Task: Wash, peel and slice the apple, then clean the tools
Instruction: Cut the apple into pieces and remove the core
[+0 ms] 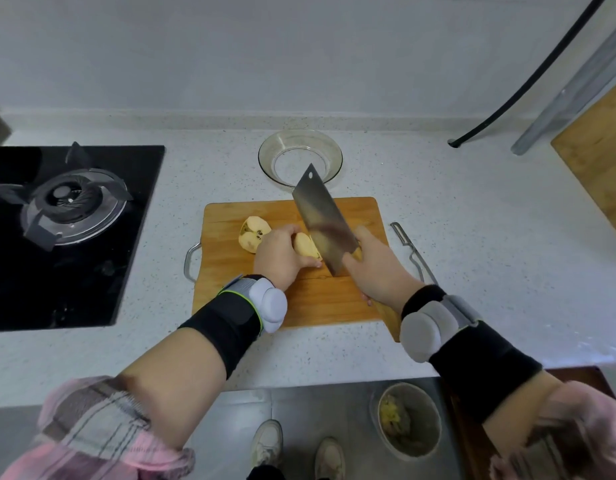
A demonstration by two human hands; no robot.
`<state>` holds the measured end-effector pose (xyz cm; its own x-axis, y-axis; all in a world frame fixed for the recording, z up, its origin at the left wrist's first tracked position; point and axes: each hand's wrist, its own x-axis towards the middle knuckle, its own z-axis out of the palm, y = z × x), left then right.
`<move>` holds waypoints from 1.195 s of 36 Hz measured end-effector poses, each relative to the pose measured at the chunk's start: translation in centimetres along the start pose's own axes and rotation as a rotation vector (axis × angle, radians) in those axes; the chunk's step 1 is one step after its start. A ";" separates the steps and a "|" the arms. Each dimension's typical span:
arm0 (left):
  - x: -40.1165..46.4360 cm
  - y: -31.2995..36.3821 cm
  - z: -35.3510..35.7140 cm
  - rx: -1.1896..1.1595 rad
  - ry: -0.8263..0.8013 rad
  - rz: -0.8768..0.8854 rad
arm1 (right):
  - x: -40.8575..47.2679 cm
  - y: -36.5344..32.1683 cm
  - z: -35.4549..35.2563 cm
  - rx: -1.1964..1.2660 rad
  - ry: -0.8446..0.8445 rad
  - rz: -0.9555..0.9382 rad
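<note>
board: wooden cutting board (pixel 334 299) lies mid worktop (pixel 438 209), near the front edge, metal handle on its left side
apple pc 1: peeled half (pixel 253 233), cut face up w/ core showing, on the board's left part, just beside the left hand
apple pc 2: other peeled piece (pixel 305 245) near board centre, under the left hand's fingers
left hand (pixel 282 256): curled over apple pc 2, holding it down on the board
right hand (pixel 379 268): wrapped round the cleaver's handle, firm grip
cleaver (pixel 322 216): blade tilted, tip toward the back edge, lower edge touching apple pc 2 by the left fingers; blade partly blurred
peeler (pixel 412 251): metal, on the worktop just off the board's right edge
glass bowl (pixel 299 157): behind the board, toward the back edge
hob (pixel 67 216): black gas burner at the worktop's left end
bin (pixel 408 420): on the floor below the front edge, scraps inside
</note>
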<state>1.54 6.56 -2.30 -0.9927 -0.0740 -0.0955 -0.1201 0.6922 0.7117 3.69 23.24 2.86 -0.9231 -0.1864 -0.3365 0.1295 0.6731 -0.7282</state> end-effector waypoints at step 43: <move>1.3 -0.3 0.5 0.018 -0.072 0.055 | 0.9 -1.0 1.9 -0.269 0.024 -0.144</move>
<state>0.28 6.61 -3.04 -0.9942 0.0159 -0.1065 -0.0642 0.7063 0.7050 3.39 21.06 2.10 -0.9335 -0.2794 -0.2247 -0.1014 0.8069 -0.5820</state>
